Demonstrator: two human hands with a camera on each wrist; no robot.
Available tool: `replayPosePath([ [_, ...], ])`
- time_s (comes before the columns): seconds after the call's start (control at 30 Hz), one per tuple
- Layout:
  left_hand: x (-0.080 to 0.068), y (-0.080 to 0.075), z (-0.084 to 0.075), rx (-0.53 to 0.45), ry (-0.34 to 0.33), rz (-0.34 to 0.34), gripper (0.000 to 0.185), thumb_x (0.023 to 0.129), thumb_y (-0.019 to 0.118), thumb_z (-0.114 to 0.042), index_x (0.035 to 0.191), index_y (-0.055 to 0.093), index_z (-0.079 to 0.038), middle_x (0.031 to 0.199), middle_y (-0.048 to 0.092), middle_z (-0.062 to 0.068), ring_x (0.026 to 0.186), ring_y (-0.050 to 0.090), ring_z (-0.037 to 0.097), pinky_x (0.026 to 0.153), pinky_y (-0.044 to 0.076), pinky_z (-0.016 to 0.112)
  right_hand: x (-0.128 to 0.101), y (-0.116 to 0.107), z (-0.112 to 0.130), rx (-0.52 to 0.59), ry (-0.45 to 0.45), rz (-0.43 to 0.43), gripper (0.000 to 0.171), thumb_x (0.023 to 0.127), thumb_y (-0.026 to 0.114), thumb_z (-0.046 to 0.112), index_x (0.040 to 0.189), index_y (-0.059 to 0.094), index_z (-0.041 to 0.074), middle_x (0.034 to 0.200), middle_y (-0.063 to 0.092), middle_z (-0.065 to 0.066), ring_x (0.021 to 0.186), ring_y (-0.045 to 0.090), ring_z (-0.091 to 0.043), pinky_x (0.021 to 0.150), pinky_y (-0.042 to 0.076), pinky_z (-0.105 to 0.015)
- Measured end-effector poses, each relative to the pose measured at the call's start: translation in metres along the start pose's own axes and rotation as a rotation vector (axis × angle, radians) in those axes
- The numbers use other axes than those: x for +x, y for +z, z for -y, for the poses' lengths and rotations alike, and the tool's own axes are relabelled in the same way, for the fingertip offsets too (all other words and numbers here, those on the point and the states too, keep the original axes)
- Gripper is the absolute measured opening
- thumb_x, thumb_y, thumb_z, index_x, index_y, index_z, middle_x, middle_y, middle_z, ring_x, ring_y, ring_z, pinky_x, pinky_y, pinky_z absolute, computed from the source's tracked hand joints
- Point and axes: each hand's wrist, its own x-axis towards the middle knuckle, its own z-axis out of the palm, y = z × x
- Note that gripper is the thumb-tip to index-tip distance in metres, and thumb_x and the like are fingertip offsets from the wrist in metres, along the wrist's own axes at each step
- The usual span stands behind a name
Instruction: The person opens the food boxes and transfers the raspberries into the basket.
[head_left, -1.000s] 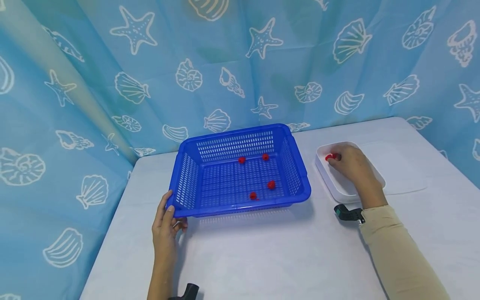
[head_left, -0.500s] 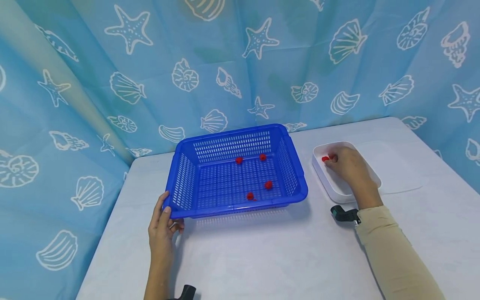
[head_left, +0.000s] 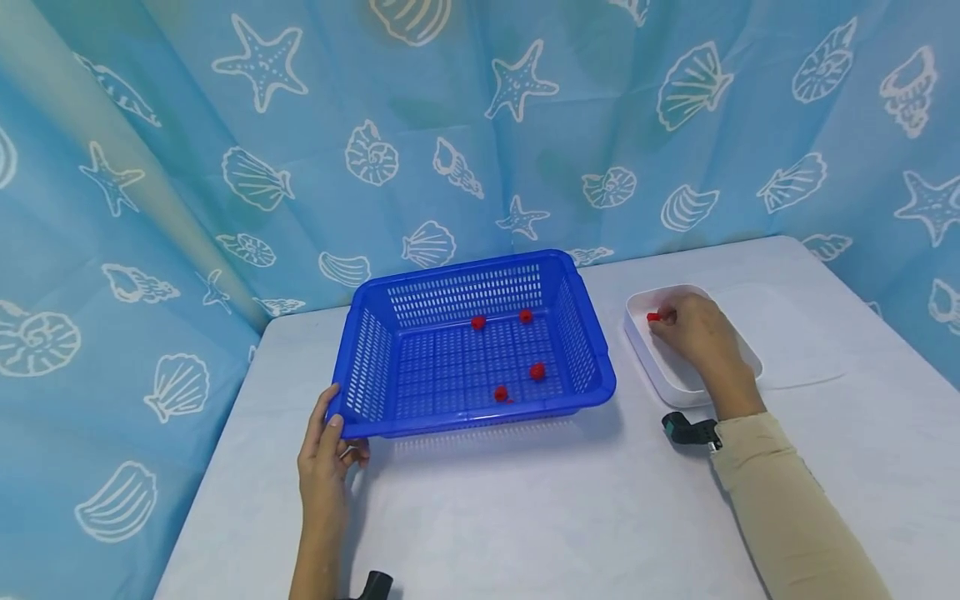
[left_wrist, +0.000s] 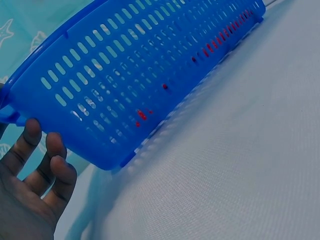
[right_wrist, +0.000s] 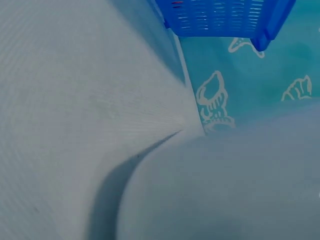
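Observation:
My left hand point(head_left: 324, 467) grips the near left corner of a blue plastic basket point(head_left: 468, 414); the left wrist view shows several fingers point(left_wrist: 64, 172) curled beneath its rim. Several red raspberries point(head_left: 537, 372) lie apart on the basket's slotted floor. Inside a white rectangular container point(head_left: 678, 392), to the right, my right hand point(head_left: 701, 333) pinches another red raspberry point(head_left: 654, 317) close to the far left wall. That berry is partly covered by the fingertips. In the right wrist view, the container's blurred pale wall point(right_wrist: 225, 185) fills the lower right and the hand is out of sight.
A flat translucent lid point(head_left: 787, 333) lies on the white table point(head_left: 510, 517) right of the container. Behind the table hangs a blue curtain point(head_left: 465, 100) with shell prints. The basket's back edge stands near the curtain.
The right fingertips have shifted slightly inside the white container, and less of the berry shows than a second ago. The left hand keeps its hold on the basket. The head view has shifted slightly.

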Motion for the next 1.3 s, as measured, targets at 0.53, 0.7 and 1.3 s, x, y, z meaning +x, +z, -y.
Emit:
replayPosePath([
  [0.53,0.000,-0.003,0.000,-0.026,0.005,0.009,0.045,0.105,0.049,-0.043,0.148,0.047,-0.035,0.123,0.057,0.006,0.078,0.059,0.018,0.063,0.050,0.025,-0.014,-0.024,0.013,0.082,-0.025,0.000,0.039,0.095,0.069,0.021,0.122,0.063,-0.007,0.103,0.060,-0.024,0.094,0.052,-0.039,0.083,0.048,-0.054],
  [0.7,0.000,-0.003,0.000,-0.024,0.003,0.009,0.045,0.104,0.049,-0.042,0.148,0.046,-0.035,0.124,0.057,0.006,0.079,0.059,0.019,0.063,0.050,0.025,-0.019,-0.030,0.024,0.096,-0.038,-0.020,0.040,0.095,0.069,0.021,0.123,0.063,-0.007,0.109,0.059,-0.025,0.098,0.053,-0.040,0.089,0.048,-0.056],
  [1.3,0.002,-0.002,0.002,-0.021,-0.002,0.006,0.045,0.104,0.049,-0.044,0.148,0.046,-0.036,0.125,0.056,0.005,0.079,0.060,0.018,0.063,0.050,0.024,-0.039,-0.046,0.059,0.109,-0.155,-0.084,0.034,0.092,0.072,0.019,0.117,0.067,-0.004,0.099,0.057,-0.017,0.092,0.052,-0.034,0.074,0.050,-0.046],
])
